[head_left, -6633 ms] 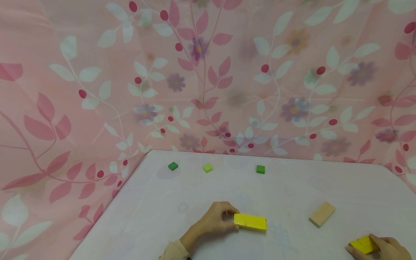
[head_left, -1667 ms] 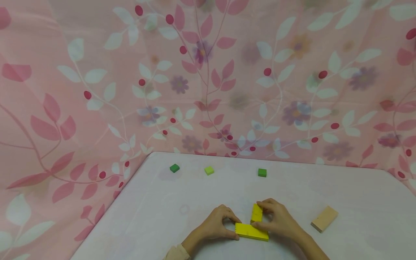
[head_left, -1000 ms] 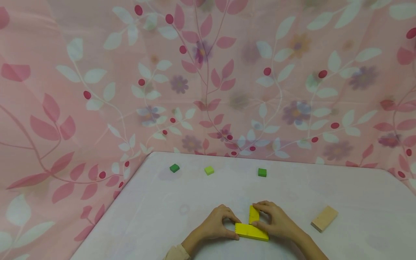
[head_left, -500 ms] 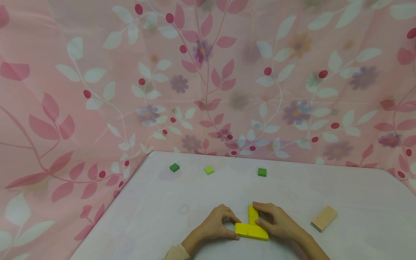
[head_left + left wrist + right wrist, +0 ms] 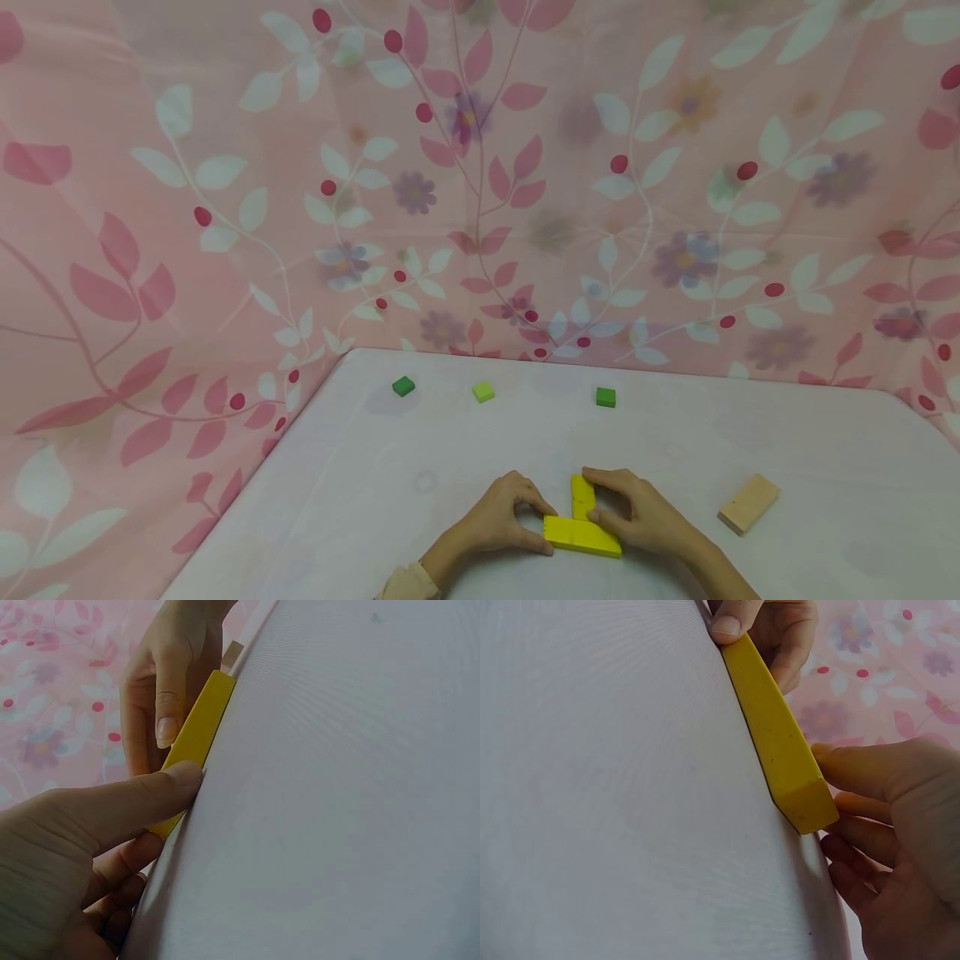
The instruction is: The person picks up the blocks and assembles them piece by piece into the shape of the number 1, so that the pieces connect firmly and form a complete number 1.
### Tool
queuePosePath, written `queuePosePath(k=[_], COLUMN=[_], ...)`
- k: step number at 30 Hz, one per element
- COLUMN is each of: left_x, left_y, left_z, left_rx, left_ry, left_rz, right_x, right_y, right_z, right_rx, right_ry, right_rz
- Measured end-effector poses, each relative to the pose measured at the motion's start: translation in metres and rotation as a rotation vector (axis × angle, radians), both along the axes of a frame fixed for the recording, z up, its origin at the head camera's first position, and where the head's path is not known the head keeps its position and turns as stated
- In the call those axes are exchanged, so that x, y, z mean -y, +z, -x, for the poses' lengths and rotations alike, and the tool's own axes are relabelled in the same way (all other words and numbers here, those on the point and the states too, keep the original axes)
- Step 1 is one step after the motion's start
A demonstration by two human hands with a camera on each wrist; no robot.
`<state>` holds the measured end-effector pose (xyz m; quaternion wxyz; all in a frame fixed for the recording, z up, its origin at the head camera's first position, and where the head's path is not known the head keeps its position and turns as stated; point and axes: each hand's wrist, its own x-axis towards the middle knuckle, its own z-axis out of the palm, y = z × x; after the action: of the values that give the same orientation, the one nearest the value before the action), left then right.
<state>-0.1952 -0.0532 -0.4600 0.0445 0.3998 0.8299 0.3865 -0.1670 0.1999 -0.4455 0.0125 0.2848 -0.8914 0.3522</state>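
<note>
In the head view a long yellow block (image 5: 582,535) lies crosswise on the white-covered table. My left hand (image 5: 497,515) pinches its left end, the thumb on the near side and fingers on the far side. A second yellow block (image 5: 582,495) stands at a right angle behind it, meeting its far side. My right hand (image 5: 641,510) holds that second block from the right, index finger at its far end and thumb near the joint. Both wrist views show the long block's near face, with my left thumb (image 5: 184,776) on it; the second block is hidden there.
A plain wooden block (image 5: 750,504) lies to the right of my right hand. Farther back are a dark green block (image 5: 403,386), a light green block (image 5: 483,392) and another green block (image 5: 606,397). A pink floral cloth (image 5: 555,208) hangs behind the table.
My right hand has brought the second yellow block from the far right to the long one, then shifted it slightly left along it. My left hand keeps its hold on the long block.
</note>
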Motion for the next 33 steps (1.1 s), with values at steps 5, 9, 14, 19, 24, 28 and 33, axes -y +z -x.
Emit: queuePosePath(k=[5, 9, 14, 19, 24, 28, 33], left_x=[0.0001, 0.0002, 0.0002, -0.0004, -0.0006, 0.0000, -0.0001], left_y=[0.0002, -0.0003, 0.0001, -0.0012, -0.0022, -0.0022, -0.0023], left_z=[-0.0003, -0.0003, -0.0004, 0.0003, 0.0005, 0.0006, 0.0002], left_rx=[0.004, 0.000, -0.001, -0.006, 0.000, 0.001, 0.009], left_ry=[0.000, 0.003, 0.005, 0.003, 0.007, 0.006, 0.010], left_rz=[0.004, 0.006, 0.006, 0.010, 0.006, 0.004, 0.006], right_x=[-0.0006, -0.0005, -0.0003, -0.0008, -0.0012, -0.0002, 0.0012], right_y=[-0.0024, -0.0033, -0.0034, -0.0042, -0.0046, -0.0046, -0.0043], right_z=[0.0004, 0.0005, 0.0000, -0.0002, -0.0007, -0.0011, -0.0017], right_rx=[-0.013, -0.028, -0.020, -0.014, -0.010, -0.015, -0.009], right_ry=[0.001, 0.001, -0.004, -0.004, -0.004, -0.010, -0.015], right_rz=[0.007, 0.007, 0.007, 0.014, 0.024, 0.025, 0.033])
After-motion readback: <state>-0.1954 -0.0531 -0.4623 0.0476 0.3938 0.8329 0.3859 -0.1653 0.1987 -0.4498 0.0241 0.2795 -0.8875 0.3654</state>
